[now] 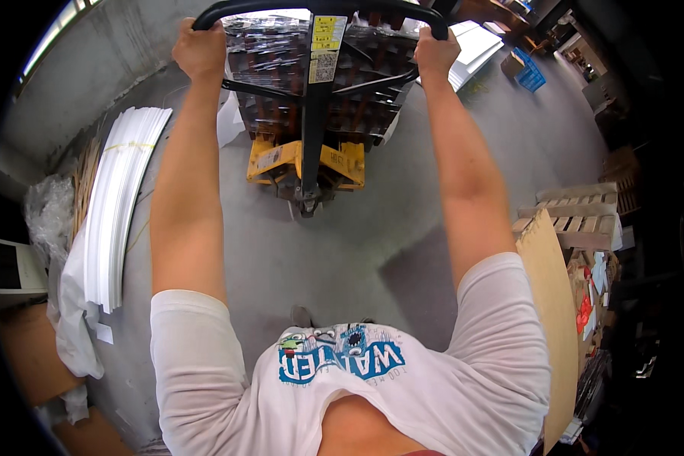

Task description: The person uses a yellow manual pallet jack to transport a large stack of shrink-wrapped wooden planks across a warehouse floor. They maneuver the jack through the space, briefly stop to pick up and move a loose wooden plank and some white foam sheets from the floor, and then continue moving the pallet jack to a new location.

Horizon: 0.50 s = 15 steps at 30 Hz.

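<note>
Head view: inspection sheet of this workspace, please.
Surface: grey concrete floor, darker patch near the feet.
Job's things: yellow pallet jack under a wrapped load; black handle.
Clutter: white sheets, cardboard sheet, wooden pallets, blue crate.
Grippers: left hand and right hand both closed on the handle.
Cables: nothing seen.
Surroundings: concrete wall on the left.

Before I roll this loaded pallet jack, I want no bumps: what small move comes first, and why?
Probably pull the handle straight back a little. Left hand and right hand grip it, bare concrete floor lies behind, but white sheets and wooden pallets flank it.
</note>
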Motion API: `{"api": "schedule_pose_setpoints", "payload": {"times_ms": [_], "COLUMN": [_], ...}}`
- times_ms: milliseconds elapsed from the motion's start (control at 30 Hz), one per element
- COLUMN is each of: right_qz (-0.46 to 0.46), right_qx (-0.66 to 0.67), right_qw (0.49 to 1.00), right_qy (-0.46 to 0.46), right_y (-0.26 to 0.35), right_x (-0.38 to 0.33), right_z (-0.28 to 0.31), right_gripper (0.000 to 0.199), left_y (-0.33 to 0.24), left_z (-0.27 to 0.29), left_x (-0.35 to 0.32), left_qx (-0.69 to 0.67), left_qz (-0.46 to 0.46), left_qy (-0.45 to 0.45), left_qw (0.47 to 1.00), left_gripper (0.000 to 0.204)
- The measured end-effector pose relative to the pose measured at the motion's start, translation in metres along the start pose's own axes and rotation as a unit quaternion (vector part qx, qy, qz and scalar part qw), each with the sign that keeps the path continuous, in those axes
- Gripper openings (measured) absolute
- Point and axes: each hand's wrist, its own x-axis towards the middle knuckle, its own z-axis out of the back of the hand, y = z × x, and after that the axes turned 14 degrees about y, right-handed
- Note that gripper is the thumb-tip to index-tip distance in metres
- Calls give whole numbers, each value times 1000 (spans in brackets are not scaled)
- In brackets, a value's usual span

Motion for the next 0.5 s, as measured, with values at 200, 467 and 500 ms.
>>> {"api": "schedule_pose_setpoints", "payload": {"times_ms": [200,467,500], "right_qz": [-66,-76,-79], "right_qx": [92,53,45], "right_qw": [992,995,995], "right_qy": [57,-35,-38], "right_y": [46,20,22], "right_x": [-10,-10,-13], "right_z": [-6,-19,-25], "right_gripper": [18,10,9], "left_y": [11,26,20], "left_z": [-6,-6,-2], "left_x": [7,3,3], "left_qx": [28,49,55], "left_qz": [17,2,1], "left_qy": [55,-27,-32], "left_qw": [998,998,998], "left_gripper": [26,30,21]}}
